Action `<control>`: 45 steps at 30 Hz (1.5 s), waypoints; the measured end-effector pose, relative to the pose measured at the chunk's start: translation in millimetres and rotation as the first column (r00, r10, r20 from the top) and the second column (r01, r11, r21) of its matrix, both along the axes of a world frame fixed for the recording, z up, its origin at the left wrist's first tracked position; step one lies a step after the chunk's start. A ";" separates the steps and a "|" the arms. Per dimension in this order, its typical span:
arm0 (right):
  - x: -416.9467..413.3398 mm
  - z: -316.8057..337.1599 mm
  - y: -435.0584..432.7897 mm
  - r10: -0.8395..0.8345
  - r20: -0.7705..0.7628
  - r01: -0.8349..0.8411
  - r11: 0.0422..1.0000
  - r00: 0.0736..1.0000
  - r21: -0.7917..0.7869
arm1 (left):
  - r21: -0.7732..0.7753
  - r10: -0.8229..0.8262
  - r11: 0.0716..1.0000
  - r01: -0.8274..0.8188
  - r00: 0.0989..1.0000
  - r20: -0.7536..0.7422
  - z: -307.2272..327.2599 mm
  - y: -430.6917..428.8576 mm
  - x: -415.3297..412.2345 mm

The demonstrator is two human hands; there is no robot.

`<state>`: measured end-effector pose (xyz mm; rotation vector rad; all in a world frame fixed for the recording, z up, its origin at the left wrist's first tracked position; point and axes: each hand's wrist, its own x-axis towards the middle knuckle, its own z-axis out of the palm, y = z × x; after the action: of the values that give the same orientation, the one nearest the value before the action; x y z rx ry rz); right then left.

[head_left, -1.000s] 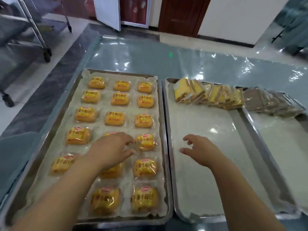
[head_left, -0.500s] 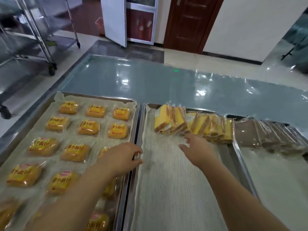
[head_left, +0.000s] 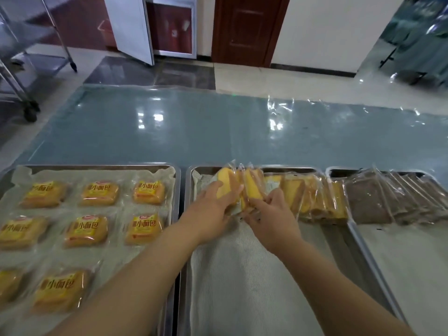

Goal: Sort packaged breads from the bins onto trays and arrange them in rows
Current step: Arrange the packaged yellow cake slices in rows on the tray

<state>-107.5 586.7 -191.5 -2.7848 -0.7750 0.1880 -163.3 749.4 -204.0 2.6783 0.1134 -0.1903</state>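
Note:
Three metal trays stand side by side. The left tray [head_left: 178, 190] holds rows of yellow packaged small breads [head_left: 148, 192]. Along the far end of the middle tray [head_left: 188, 180] leans a row of wrapped yellow cake slices [head_left: 312, 197]. My left hand [head_left: 211, 212] grips the leftmost slice [head_left: 226, 181] of that row. My right hand [head_left: 271, 217] holds the slice beside it [head_left: 253, 187] from below. The right tray [head_left: 355, 236] carries a row of wrapped brown slices [head_left: 388, 200] at its far end.
The trays sit on a glossy blue-grey table [head_left: 218, 132]. A wheeled metal rack [head_left: 26, 69] stands on the floor at the far left. A brown door [head_left: 247, 30] and a white cabinet door [head_left: 131, 27] are beyond the table.
Both hands moved forward from the small breads and the bare liner to the yellow slices at the middle tray's far end and closed on them. The view shifted forward and right.

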 end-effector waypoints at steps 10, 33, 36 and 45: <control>-16.4 -7.4 -9.0 -0.035 -0.020 0.039 0.960 0.999 0.276 | -0.177 0.281 0.949 -0.262 0.955 0.092 2.6 -3.7 -10.3; -128.9 33.3 -216.6 -0.095 -0.236 0.211 0.816 0.967 0.538 | -0.724 0.658 0.505 -0.469 0.752 -0.029 10.9 -144.0 -207.4; -131.1 37.4 -244.2 -0.064 -0.200 0.156 0.859 0.978 0.487 | -0.735 0.600 0.488 -0.472 0.792 -0.110 14.5 -161.9 -209.3; -137.5 12.4 -271.4 0.005 -0.312 0.015 0.998 0.950 0.061 | -0.228 0.584 0.775 -0.589 0.806 -0.097 -2.1 -189.8 -213.3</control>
<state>-245.0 315.3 -179.1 -2.6063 -0.6805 0.5770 -376.5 559.6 -206.1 2.2572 0.8656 -0.0257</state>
